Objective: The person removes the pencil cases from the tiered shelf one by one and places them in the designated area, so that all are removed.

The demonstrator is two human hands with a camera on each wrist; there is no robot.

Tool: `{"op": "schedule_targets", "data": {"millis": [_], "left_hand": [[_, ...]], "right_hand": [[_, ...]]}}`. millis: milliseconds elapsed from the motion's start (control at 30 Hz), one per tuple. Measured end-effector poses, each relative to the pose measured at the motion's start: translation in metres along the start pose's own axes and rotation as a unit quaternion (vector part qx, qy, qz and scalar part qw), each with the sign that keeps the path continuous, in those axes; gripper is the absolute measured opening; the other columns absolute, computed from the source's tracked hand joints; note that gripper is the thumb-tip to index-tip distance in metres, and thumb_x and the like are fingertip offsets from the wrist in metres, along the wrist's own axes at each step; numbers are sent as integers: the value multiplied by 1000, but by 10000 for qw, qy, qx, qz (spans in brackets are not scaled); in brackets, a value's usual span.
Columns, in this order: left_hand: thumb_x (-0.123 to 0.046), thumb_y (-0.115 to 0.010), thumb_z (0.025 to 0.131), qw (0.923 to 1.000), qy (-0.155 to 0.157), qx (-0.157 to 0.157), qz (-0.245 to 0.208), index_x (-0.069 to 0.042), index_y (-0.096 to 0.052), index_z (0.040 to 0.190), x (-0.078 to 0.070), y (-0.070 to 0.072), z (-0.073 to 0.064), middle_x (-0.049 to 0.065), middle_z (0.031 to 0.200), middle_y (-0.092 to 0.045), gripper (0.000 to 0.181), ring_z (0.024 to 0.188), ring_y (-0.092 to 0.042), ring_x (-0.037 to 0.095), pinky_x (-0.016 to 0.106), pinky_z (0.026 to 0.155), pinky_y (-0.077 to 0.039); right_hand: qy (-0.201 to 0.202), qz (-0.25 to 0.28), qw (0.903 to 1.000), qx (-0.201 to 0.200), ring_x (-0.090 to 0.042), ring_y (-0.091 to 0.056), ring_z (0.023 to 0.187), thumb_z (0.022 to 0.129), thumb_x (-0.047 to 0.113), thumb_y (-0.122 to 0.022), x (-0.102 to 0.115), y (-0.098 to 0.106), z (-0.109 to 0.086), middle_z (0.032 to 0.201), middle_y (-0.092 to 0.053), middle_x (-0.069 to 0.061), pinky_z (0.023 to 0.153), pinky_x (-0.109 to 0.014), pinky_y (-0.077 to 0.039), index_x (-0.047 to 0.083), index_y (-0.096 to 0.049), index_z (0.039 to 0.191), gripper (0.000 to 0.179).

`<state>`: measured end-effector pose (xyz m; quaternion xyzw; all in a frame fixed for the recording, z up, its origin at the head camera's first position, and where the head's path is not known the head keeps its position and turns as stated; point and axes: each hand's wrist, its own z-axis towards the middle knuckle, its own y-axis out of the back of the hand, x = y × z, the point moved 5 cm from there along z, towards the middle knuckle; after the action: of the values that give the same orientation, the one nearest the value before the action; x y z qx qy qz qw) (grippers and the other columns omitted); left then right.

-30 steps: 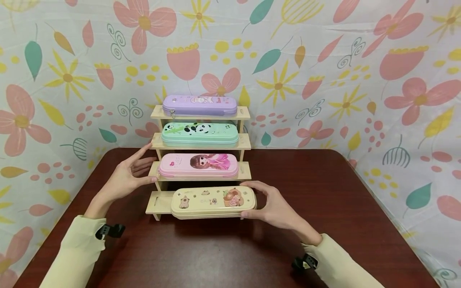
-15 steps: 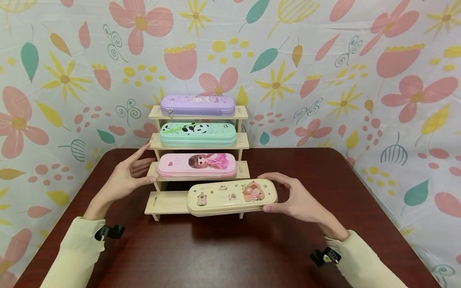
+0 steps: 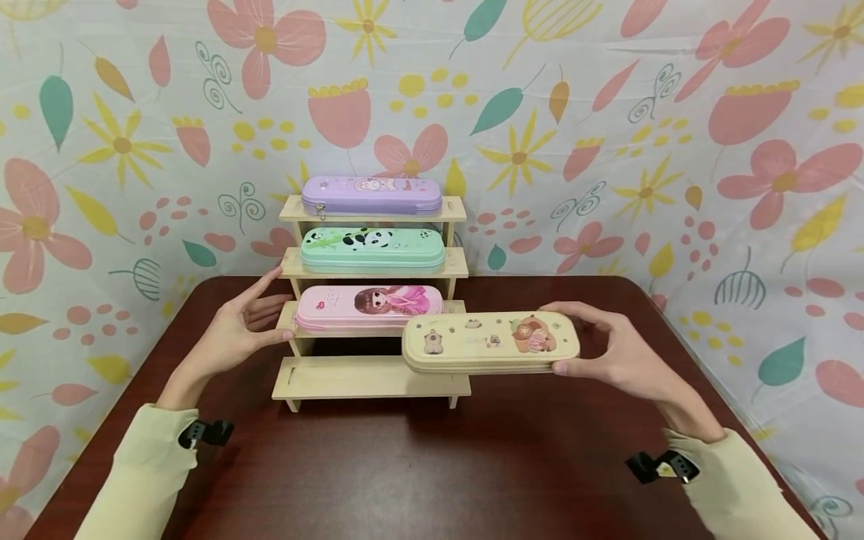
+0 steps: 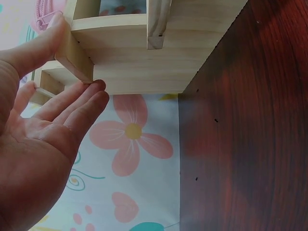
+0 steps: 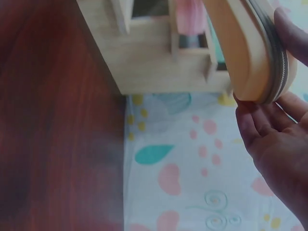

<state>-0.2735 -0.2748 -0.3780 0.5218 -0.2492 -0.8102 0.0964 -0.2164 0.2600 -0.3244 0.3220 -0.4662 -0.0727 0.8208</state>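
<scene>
A cream pencil case (image 3: 491, 343) with cartoon pictures hangs in the air at the front right of a tiered wooden display rack (image 3: 371, 379). My right hand (image 3: 624, 356) grips its right end, thumb in front and fingers behind. The right wrist view shows the case's zipped end (image 5: 269, 57) between that thumb and fingers. My left hand (image 3: 232, 330) holds the rack's left side. In the left wrist view, a board end (image 4: 77, 60) lies between its thumb and fingers. A pink pencil case (image 3: 370, 307) rests on the tier beside the left thumb.
Higher tiers carry a mint panda pencil case (image 3: 373, 251) and a lilac pencil case (image 3: 371, 196). The rack stands on a dark reddish-brown table (image 3: 405, 472). A flower-print cloth (image 3: 540, 150) hangs behind it.
My right hand has lifted the cream pencil case off the lowest tier and carried it right and up. The left hand stays at the rack.
</scene>
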Motion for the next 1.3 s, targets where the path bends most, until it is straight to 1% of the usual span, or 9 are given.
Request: {"op": "schedule_targets", "data": {"millis": [267,500,567,700,833,900,1133,1200,1300], "left_hand": [[-1,-88,86,10000,45,-3,-23,-28,-28,169,0,-1,0,27,148,-55,106,135,-54,45,23,102,-50],[-2,-89,86,10000,75,-32,-13,-28,-29,169,-1,0,0,30,145,-58,106,135,-53,48,34,103,-50],[-2,-88,86,10000,86,-29,-12,-28,-29,169,-1,0,0,30,144,-58,106,135,-54,48,32,103,-50],[-2,-88,86,10000,94,-16,-20,-28,-28,169,-1,0,0,30,145,-57,106,136,-53,47,23,101,-50],[-1,-88,86,10000,80,-10,-14,-26,-28,169,-1,0,0,31,145,-57,105,136,-53,48,21,100,-50],[-1,-88,86,10000,74,-15,-13,-27,-28,169,-1,0,1,31,145,-57,105,136,-53,48,21,100,-50],[-1,-87,87,10000,92,-8,-1,-29,-28,169,-2,0,1,29,146,-57,105,136,-54,46,20,100,-50],[-1,-87,87,9999,100,-7,-8,-28,-28,169,-2,0,1,30,145,-57,105,136,-53,47,20,100,-50],[-1,-87,86,9999,108,-8,-32,-28,-28,169,-1,0,0,30,146,-57,105,136,-52,49,19,100,-49]], "right_hand": [[-239,111,9996,-81,-20,-66,95,82,-8,-86,-9,37,-7,123,-68,-10,73,-25,-58,7,-61,145,70],[-415,617,9971,-156,-19,-67,99,84,-18,-78,-27,59,-9,124,-68,-11,77,-24,-59,-2,-56,146,68],[-460,663,9966,-191,-19,-67,99,84,-19,-77,-32,63,-10,124,-69,-10,77,-24,-59,-3,-56,147,68],[-577,799,9949,-193,-18,-67,101,86,-20,-75,-44,71,-9,125,-69,-9,80,-23,-59,-3,-54,149,69],[-638,1053,9922,-178,-17,-67,103,87,-22,-73,-56,77,-7,126,-68,-9,82,-23,-59,-6,-51,149,68],[-711,987,9924,-189,-17,-67,103,87,-20,-73,-62,80,-6,126,-68,-9,82,-23,-59,-6,-51,149,67],[-1412,592,9877,-334,-16,-68,105,92,-6,-78,-89,87,-4,125,-70,-4,82,-23,-59,3,-53,150,64],[-1503,628,9861,-332,-16,-67,106,93,-5,-78,-97,88,-2,125,-70,-3,83,-23,-58,4,-53,151,64],[-1461,616,9870,-278,-14,-66,107,93,-6,-77,-109,89,1,125,-70,-2,84,-22,-57,2,-52,152,65]]}}
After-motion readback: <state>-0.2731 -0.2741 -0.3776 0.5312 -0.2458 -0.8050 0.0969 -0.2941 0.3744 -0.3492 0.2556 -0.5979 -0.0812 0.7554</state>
